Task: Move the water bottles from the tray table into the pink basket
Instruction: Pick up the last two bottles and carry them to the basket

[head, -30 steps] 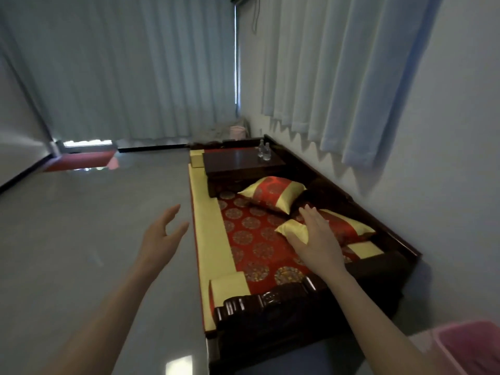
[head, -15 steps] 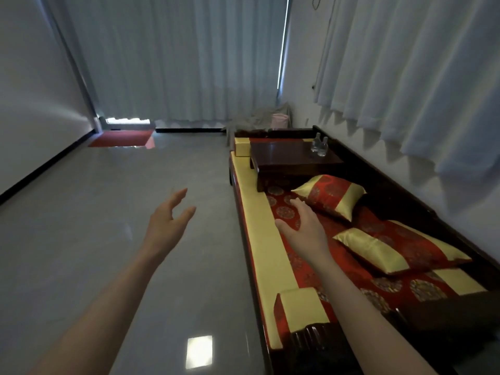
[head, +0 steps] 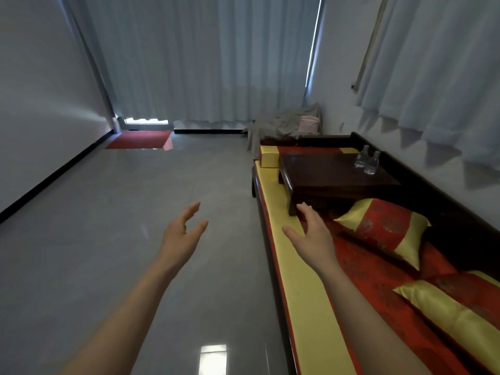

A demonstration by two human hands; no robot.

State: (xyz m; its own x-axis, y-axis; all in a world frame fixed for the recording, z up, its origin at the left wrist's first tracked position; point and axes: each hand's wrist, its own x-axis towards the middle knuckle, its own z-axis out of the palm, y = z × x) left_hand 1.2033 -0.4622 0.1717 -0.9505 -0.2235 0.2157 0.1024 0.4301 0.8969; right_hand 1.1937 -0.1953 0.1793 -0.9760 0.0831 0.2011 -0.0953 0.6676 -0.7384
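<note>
Hovering well apart from the water bottles on the counter, left hand and right hand are empty, fingers spread.

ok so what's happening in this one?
A person is beside a red-and-yellow daybed, both hands empty. The left hand and right hand hover open, touching nothing. The two water bottles stand side by side at the far right corner of the dark wooden tray table, not yet picked up. A pink container, possibly the basket, sits beyond the daybed's far end.
</note>
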